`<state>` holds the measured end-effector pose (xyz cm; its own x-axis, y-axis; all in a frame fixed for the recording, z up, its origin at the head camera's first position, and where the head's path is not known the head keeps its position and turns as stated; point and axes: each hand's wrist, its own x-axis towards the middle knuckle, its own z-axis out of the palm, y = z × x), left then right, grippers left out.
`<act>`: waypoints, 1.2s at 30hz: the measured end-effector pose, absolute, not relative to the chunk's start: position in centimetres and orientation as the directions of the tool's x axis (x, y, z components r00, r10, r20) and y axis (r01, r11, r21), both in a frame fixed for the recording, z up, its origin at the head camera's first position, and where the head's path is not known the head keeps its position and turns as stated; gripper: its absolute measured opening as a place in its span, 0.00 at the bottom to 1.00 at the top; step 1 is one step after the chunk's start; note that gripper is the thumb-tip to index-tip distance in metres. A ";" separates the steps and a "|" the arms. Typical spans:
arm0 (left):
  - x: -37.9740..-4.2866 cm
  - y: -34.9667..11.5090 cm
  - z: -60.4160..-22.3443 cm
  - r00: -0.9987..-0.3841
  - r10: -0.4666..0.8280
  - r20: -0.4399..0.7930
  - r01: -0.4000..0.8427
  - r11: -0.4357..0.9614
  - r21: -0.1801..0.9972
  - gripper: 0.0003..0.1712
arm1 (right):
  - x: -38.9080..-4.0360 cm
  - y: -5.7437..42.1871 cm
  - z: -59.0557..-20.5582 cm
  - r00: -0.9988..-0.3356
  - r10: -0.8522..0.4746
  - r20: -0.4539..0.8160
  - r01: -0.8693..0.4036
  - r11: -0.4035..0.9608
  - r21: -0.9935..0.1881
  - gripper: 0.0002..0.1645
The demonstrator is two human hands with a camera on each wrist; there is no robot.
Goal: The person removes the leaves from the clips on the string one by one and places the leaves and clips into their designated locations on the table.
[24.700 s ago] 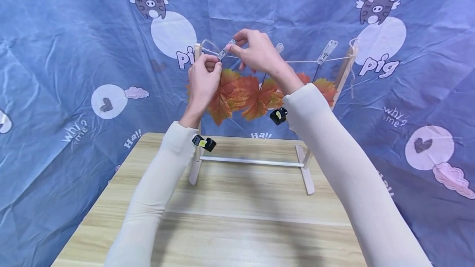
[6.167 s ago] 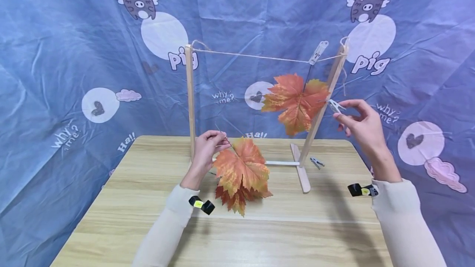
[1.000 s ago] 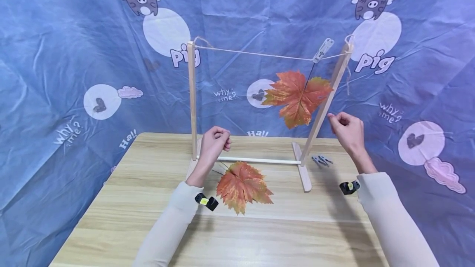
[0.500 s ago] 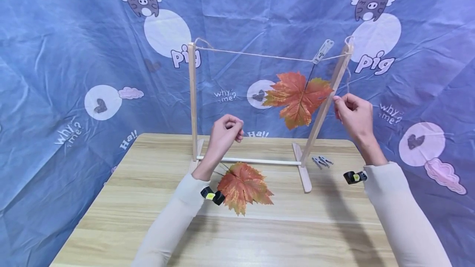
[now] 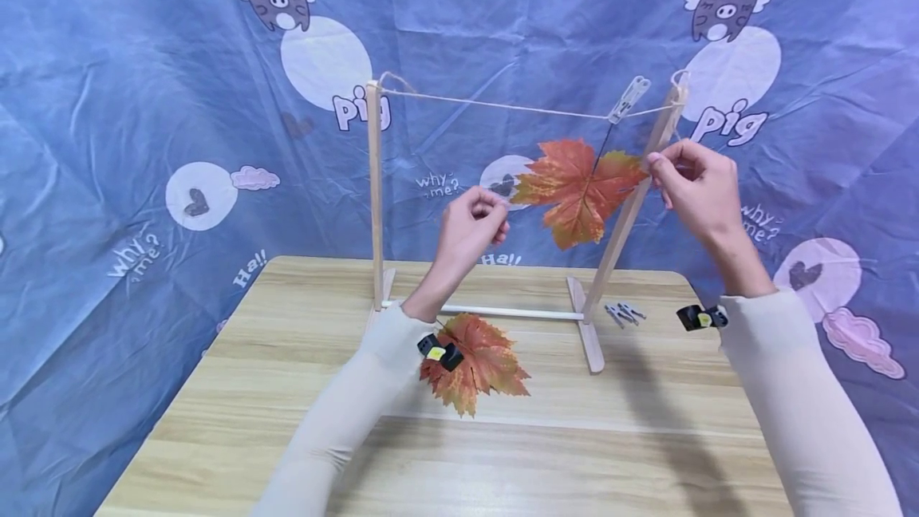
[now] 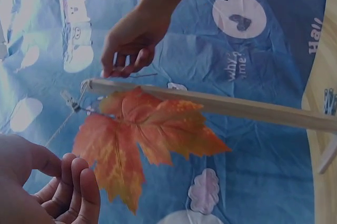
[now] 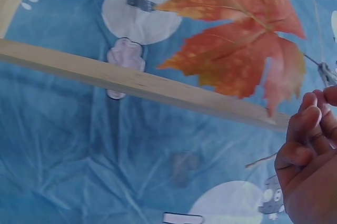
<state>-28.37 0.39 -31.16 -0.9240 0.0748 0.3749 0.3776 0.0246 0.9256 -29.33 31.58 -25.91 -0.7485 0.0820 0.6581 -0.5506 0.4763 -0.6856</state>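
An orange-red artificial maple leaf (image 5: 577, 191) hangs by its dark stem from a string (image 5: 502, 107), held there by a pale clothespin (image 5: 629, 100). Just left of the leaf is my left hand (image 5: 467, 234), fingers loosely curved with nothing in them; its palm side shows in the left wrist view. On the other side, my right hand (image 5: 700, 190) is raised beside the right post (image 5: 623, 234), fingertips close to the leaf's edge, also holding nothing. In the right wrist view the leaf (image 7: 247, 29) lies beyond the curled right fingers (image 7: 303, 124).
More maple leaves (image 5: 488, 365) lie on the wooden table (image 5: 574, 453), partly behind the left forearm. Several clothespins (image 5: 625, 313) rest right of the stand's foot (image 5: 590, 341). A white crossbar (image 5: 513, 312) joins the posts; a blue printed cloth (image 5: 459, 14) hangs behind.
Earlier, several leaves hung on the line; now one does. The leaf in my left hand and clothespin in my right are now on the table. Both hands have risen toward the hanging leaf.
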 end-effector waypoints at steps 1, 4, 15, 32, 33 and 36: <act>-28.5 0.7 -30.8 -0.921 0.078 0.381 0.384 0.025 0.923 0.03 | -29.3 31.5 -25.5 -0.750 0.077 0.656 -0.549 0.481 -0.684 0.10; -28.7 1.7 -29.9 -0.912 0.084 0.401 0.404 0.015 0.915 0.04 | -29.3 31.4 -24.5 -0.755 0.063 0.653 -0.542 0.502 -0.674 0.08; -29.2 4.4 -26.7 -0.871 0.085 0.483 0.489 0.066 0.870 0.03 | -28.9 30.2 -20.7 -0.764 0.026 0.645 -0.535 0.534 -0.655 0.06; -29.9 7.4 -22.7 -0.863 0.170 0.477 0.502 0.175 0.847 0.03 | -29.2 29.3 -15.7 -0.851 -0.031 0.525 -0.425 0.627 -0.652 0.13; -30.0 7.6 -22.5 -0.866 0.172 0.469 0.495 0.173 0.851 0.03 | -29.3 29.3 -15.5 -0.857 -0.035 0.514 -0.417 0.635 -0.651 0.16; -30.3 8.1 -21.8 -0.876 0.169 0.452 0.480 0.213 0.851 0.03 | -29.6 29.3 -14.9 -0.871 -0.048 0.489 -0.389 0.675 -0.627 0.26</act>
